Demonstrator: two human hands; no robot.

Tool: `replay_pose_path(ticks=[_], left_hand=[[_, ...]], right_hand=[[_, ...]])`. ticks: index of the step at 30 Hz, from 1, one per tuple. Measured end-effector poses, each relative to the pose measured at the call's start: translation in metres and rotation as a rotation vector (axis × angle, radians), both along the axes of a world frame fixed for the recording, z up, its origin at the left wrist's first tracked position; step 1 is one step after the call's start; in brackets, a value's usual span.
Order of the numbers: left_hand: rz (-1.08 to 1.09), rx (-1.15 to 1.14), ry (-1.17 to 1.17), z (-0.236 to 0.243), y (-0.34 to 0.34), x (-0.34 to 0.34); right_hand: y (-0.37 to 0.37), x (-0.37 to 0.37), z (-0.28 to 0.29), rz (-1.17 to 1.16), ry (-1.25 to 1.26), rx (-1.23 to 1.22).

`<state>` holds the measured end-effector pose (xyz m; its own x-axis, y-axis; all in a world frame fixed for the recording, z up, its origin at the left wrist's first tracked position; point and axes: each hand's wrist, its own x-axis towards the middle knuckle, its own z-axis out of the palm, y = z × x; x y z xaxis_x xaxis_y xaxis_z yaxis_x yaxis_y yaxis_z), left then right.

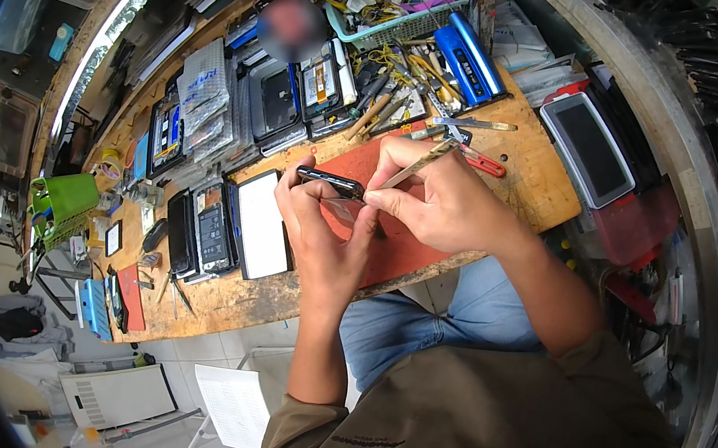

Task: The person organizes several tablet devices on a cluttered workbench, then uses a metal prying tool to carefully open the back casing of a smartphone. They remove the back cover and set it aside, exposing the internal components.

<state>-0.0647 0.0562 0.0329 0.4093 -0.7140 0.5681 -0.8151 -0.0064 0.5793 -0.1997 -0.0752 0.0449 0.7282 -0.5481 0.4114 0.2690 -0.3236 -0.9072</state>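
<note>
Two hands meet over a dark phone (331, 183), which is held edge-up above the red mat (392, 247) at the near edge of the wooden bench (240, 299). The left hand (322, 228) is closed around the phone from below, fingers wrapped over its ends. The right hand (439, 200) pinches a thin metal tool (411, 169) whose tip touches the phone's right end. Just left of the mat lies a white rectangular panel (265, 225), beside it a row of opened dark phones (199, 235). Behind these, clear plastic bags with blue printing (206, 91) lean on stacked parts. A green mesh basket (405, 13) of cables sits at the back, a blue flat case (470, 57) beside it, and red-handled pliers (481, 161) lie near the right hand
</note>
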Motion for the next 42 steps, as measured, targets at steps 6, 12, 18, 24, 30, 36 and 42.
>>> replay_pose_path(ticks=[6,12,18,24,30,36,42], left_hand=[[-0.015,0.016,-0.005,0.003,-0.008,0.002],[-0.012,0.032,-0.007,0.004,-0.008,0.003],[-0.006,0.032,-0.009,0.004,-0.007,0.005],[-0.019,0.003,0.044,0.005,-0.002,0.008],[-0.027,-0.043,0.078,0.007,0.004,0.008],[-0.021,-0.062,0.102,0.006,0.005,0.006],[-0.016,-0.06,0.097,0.005,0.006,0.004]], right_hand=[[-0.006,0.003,-0.006,-0.011,-0.015,0.0],[-0.004,0.004,-0.011,-0.026,-0.011,0.015],[-0.002,0.006,-0.01,-0.037,-0.032,0.021],[0.018,-0.002,-0.001,-0.106,-0.143,0.039],[0.02,-0.005,0.01,-0.09,-0.178,-0.104],[0.013,-0.018,0.025,-0.254,-0.233,-0.101],[0.012,-0.019,0.027,-0.107,-0.168,0.021]])
